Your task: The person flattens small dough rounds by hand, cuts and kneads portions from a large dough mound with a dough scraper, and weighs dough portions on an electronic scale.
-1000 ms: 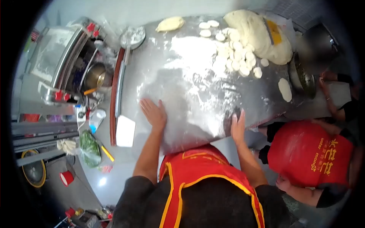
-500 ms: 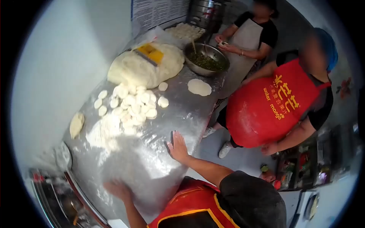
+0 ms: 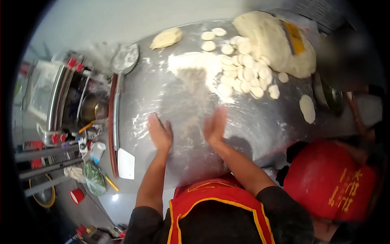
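Observation:
My left hand [image 3: 159,132] lies with fingers stretched out over the floury metal tabletop [image 3: 185,152] and holds nothing. To its right, my right hand [image 3: 215,125] is slightly blurred, its fingers extended and nothing in it. Beyond the hands, a patch of white flour [image 3: 183,61] borders a heap of small round dough pieces [image 3: 243,73]. Behind the heap rests a large mass of dough [image 3: 270,40] with a yellow packet [image 3: 294,38] on it. One oval dough piece [image 3: 166,38] sits near the wall, and a rolled-out dough sheet [image 3: 307,109] lies at the right.
A white flat scraper [image 3: 126,164] lies at the table's left edge, beside a red-brown strip [image 3: 113,126]. A floury round pan [image 3: 125,58] stands at the back left corner. A co-worker in a red apron [image 3: 329,181] is close on the right, and another person is partly visible beyond.
My view has swung left, so the table now faces me squarely. My hands have come closer together in front of me; both remain empty.

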The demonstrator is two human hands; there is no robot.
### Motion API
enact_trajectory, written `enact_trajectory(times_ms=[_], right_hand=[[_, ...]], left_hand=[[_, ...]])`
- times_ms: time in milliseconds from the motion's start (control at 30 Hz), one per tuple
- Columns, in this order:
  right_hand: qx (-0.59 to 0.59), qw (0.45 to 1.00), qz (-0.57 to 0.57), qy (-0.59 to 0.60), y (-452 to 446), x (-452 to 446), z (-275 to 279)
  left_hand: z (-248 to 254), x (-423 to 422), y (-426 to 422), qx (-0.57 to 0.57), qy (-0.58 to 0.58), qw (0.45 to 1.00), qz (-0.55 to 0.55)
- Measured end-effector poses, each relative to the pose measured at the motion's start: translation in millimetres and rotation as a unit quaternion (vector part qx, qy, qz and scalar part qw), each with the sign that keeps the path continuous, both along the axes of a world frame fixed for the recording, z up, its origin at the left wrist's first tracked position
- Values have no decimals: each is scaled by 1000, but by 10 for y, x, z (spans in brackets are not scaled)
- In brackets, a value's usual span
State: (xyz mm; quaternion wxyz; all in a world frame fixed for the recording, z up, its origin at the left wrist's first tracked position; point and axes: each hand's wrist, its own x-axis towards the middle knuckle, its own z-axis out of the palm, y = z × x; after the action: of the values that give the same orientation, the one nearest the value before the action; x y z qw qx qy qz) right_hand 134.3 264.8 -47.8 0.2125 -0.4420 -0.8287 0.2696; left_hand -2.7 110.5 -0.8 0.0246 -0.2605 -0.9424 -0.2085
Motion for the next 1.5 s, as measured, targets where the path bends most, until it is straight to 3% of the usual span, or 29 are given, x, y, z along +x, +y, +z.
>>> enact_trajectory(times_ms=[33,67,167,200,233,300,400,467,533,633,700,800,867,933,1000,1033,1100,1200,1233,1300,1333,1367,1400,1433,1467,1500], right_hand=[[-50,987,63,139,-111,-284,67],[31,988,126,89,-101,-442,119],[-16,965,250,78,-80,-420,553],[70,934,338,-90,-117,-268,548],[154,863,410,-253,-186,-35,551],[59,777,593,-202,-155,354,611],[121,711,687,-87,-129,305,224],[254,689,671,-99,177,-109,257],[245,768,579,-123,519,-551,253],[279,801,478,-227,824,-824,486],[262,834,425,-236,840,-828,773],[148,892,380,-194,560,-613,904],[-20,937,321,-137,382,-553,874],[-172,948,267,-24,303,-692,714],[-307,918,224,118,195,-820,471],[-425,884,154,116,97,-828,624],[-627,771,10,112,-18,-897,1158],[-687,653,-51,315,-75,-1272,846],[-717,630,-72,290,0,-1415,758],[-650,705,-66,275,44,-1360,1314],[-611,743,-64,265,73,-1269,1717],[-594,768,-54,234,53,-1150,2067],[-582,780,-30,227,-1,-1147,1941],[-556,804,26,211,-68,-1213,1490],[-503,835,102,198,-134,-1253,971],[-420,871,179,181,-197,-1158,565]], left_hand=[[4,-4,7,8,9,1000,-8],[-30,-9,32,10,1,1000,-6],[-59,-28,-32,25,4,1000,-12],[-61,-27,-45,29,0,1000,-10],[-50,-26,-46,34,-3,999,-9],[13,-46,-23,44,-12,999,-4],[54,2,2,56,-24,998,-8],[-26,-30,-29,68,-13,998,-13],[1,-44,6,67,-9,998,-16],[-42,-14,-36,61,-2,998,-15],[-63,-48,-31,51,7,999,-17],[66,5,-9,65,-28,997,-11],[-84,-46,-62,72,-9,997,-34],[-173,-170,-91,61,27,996,-52],[202,-336,171,188,-104,975,-55],[408,-405,304,248,-169,953,-49],[593,-420,498,322,-249,911,-62],[-41,-342,757,220,-283,929,-95],[-325,-400,740,158,-294,939,-86],[-731,-606,553,50,-318,945,-59],[-779,-674,518,69,-329,940,-63],[-823,-734,508,122,-349,926,-79],[-778,-750,547,238,-405,875,-120],[-294,-506,625,414,-550,711,-145],[173,-360,704,559,-650,489,-161],[505,-319,740,549,-662,499,-106]])
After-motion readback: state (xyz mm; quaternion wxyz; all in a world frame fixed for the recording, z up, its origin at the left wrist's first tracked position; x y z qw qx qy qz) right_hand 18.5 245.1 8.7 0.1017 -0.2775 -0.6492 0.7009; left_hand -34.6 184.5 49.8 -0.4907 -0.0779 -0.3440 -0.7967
